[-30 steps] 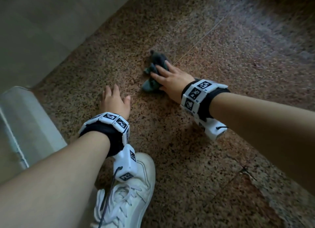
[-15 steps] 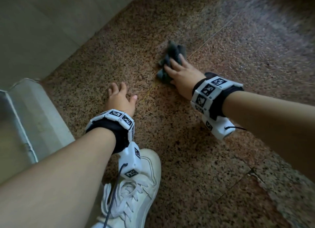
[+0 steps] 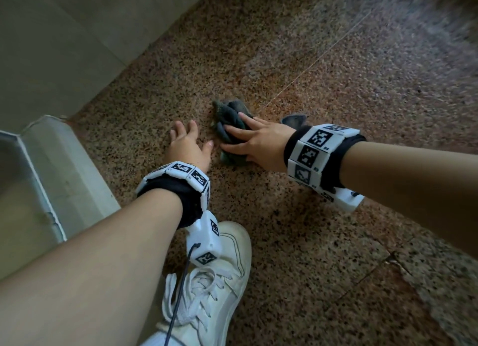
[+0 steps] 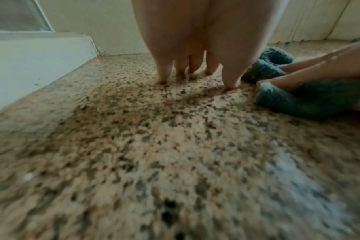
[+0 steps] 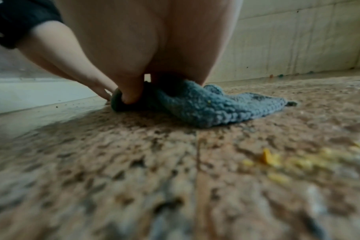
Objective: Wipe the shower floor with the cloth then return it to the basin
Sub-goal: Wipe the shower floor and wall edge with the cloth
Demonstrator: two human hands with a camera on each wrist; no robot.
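A crumpled dark teal cloth (image 3: 230,115) lies on the speckled brown shower floor (image 3: 310,229). My right hand (image 3: 248,138) presses flat on the cloth with straight fingers, and one corner of it sticks out beside the wrist. In the right wrist view the thumb digs into the cloth (image 5: 206,105), which spreads out to the right. My left hand (image 3: 186,141) is propped on its spread fingertips on the bare floor just left of the cloth, holding nothing. The left wrist view shows those fingertips (image 4: 162,78) on the floor, with the cloth (image 4: 298,99) close on the right. No basin is in view.
My white laced shoe (image 3: 214,281) stands on the floor under the left wrist. A pale raised kerb (image 3: 64,177) runs along the left, and a tiled wall (image 3: 64,48) rises behind it. Small yellow crumbs (image 5: 277,162) lie on the floor near the right wrist.
My right hand pushed the cloth away, then drew it back left until it lies close to the left hand. The left hand stayed planted on the floor.
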